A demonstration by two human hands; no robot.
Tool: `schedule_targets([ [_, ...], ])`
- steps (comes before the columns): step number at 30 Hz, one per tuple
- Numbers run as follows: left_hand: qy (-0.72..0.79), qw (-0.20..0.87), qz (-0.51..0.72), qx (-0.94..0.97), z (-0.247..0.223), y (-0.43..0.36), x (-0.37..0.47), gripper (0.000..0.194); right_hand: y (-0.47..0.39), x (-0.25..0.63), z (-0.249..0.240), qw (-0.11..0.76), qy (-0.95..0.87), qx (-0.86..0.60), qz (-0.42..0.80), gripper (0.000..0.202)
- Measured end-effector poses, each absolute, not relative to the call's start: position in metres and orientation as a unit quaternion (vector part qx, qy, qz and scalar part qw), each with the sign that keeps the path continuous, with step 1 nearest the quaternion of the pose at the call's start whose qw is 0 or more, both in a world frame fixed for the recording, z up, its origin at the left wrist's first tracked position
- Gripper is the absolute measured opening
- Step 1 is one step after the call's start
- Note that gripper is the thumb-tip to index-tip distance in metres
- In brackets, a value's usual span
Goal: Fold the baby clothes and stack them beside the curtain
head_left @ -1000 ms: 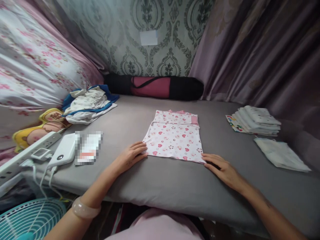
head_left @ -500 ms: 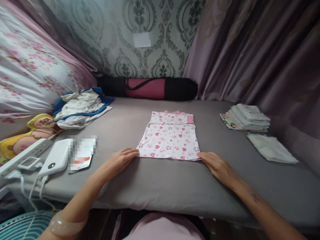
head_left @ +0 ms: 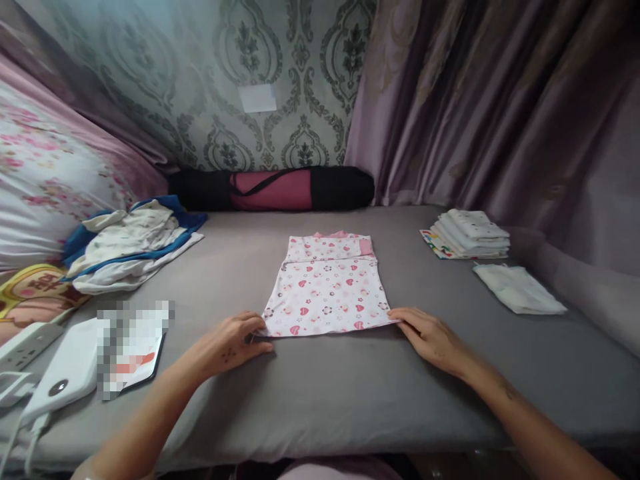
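A small white baby shirt [head_left: 327, 293] printed with pink hearts and flowers lies flat on the grey sheet, its sleeves folded across the far end with a pink cuff at the right. At its near left corner is my left hand [head_left: 233, 343], fingertips on the cloth and thumb held apart from them. My right hand [head_left: 430, 337] pinches the near right corner between thumb and fingers.
Left of the shirt are a rumpled clothes pile [head_left: 135, 240], a phone [head_left: 135, 360], a white power bank [head_left: 65, 373] and a power strip [head_left: 30, 343]. Folded cloths [head_left: 470, 233] and a single cloth [head_left: 520, 290] lie right. A long black-and-pink bag [head_left: 273, 190] lines the wall.
The view has shifted, so the scene sits further left. My left thumb has parted from its fingers at the corner. The right hand still holds its corner, and the shirt's folds look the same.
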State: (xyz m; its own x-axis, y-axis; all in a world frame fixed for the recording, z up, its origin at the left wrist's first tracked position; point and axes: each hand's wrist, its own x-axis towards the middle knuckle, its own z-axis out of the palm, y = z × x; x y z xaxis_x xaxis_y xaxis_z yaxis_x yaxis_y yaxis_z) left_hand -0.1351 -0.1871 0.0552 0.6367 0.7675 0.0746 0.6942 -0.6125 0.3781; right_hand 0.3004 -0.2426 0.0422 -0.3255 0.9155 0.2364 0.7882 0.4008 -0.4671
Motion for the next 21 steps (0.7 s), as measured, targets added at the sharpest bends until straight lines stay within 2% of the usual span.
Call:
schedule_targets([
  [6,0.408,0.192,0.071,0.89,0.065,-0.173,-0.132,0.025,-0.233,0.289,0.057,0.273,-0.749,-0.589,0.133,0.023],
  [11,0.383,0.193,0.09,0.899,0.065,-0.161,-0.139,0.018,-0.224,0.28,0.066,0.317,-0.721,-0.6,0.14,0.02],
  [17,0.467,0.209,0.208,0.833,0.089,-0.146,-0.134,0.017,-0.207,0.273,0.067,0.361,-0.658,-0.643,0.152,0.026],
  [21,0.497,0.309,0.367,0.723,0.1,-0.125,-0.119,0.023,-0.187,0.269,0.062,0.432,-0.615,-0.649,0.115,0.028],
])
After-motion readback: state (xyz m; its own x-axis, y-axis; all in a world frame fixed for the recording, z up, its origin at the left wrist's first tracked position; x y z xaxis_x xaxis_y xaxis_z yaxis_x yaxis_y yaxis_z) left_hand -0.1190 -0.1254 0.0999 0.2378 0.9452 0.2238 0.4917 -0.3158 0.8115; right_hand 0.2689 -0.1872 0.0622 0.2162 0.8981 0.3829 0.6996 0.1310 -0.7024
